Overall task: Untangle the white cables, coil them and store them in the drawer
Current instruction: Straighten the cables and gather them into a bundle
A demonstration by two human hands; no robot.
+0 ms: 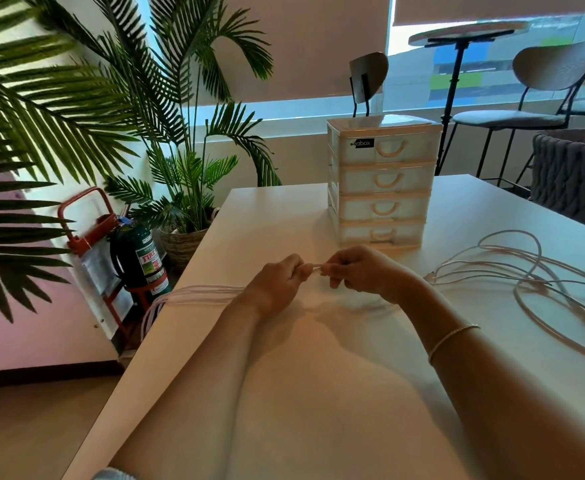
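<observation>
I see left hand [277,284] and right hand [360,268] both pinching 1 white cable [313,268]; loose cables [526,271] right of them.

White cables [513,271], white table [319,393], cream four-drawer organiser [381,188] with black label [363,143], dark green fire extinguisher [138,258] on red stand [83,216].

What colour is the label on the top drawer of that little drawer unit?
Black with white lettering, on the top drawer of the drawer unit; seen in the head view.
</observation>
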